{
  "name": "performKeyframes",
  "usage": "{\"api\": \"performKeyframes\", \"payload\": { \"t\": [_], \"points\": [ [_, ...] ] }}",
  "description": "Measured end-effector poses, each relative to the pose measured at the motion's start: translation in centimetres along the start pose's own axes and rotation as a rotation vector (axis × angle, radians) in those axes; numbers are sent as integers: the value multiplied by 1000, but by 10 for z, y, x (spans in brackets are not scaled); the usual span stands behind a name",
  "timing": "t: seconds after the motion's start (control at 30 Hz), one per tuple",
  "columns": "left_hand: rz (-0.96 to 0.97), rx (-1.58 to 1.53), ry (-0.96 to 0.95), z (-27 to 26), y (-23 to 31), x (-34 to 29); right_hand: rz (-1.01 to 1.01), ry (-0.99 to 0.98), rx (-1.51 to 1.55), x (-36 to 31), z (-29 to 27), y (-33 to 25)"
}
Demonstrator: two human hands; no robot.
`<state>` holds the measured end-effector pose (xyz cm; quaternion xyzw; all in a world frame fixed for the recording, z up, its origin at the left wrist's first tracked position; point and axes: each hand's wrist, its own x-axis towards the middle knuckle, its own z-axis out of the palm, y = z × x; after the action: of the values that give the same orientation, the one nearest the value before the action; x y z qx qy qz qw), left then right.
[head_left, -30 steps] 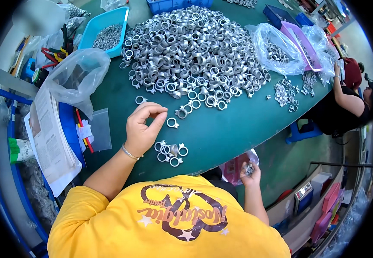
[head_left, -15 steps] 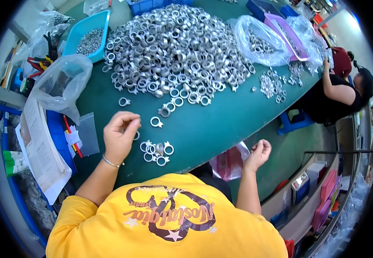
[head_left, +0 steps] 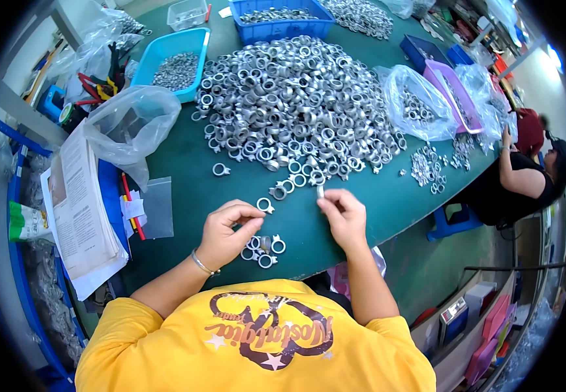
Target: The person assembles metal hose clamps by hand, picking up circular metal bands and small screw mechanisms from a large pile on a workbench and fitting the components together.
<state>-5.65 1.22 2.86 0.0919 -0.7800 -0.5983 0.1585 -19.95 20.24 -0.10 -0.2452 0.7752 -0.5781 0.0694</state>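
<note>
Ring [head_left: 321, 191] is showing just in front of the pile [head_left: 289, 98], my right hand [head_left: 348, 219] pinching it; nearer me than the pile, my left hand [head_left: 227, 230] is curling, whether gripping anything I cannot tell.

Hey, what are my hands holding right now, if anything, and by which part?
Your right hand appears to pinch a metal ring by its near rim; whether the left hand holds anything can't be told.
</note>
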Motion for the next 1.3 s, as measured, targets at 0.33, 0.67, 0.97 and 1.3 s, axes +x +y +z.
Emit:
{"api": "performKeyframes", "payload": {
  "t": [0.33, 0.67, 0.97, 1.3],
  "points": [
    [154, -76, -112, 14, 13, 9, -475, -211, 72, -26, 27, -38],
    [474, 145, -81, 13, 5, 6, 281, -351, 696, -32, 27, -40],
    [518, 150, -99, 11, -3, 6, 267, -397, 686, -32, 28, -38],
    [-222, -402, -101, 12, 0, -2, -345, -232, 217, -28, 36, -47]
  ]
}}
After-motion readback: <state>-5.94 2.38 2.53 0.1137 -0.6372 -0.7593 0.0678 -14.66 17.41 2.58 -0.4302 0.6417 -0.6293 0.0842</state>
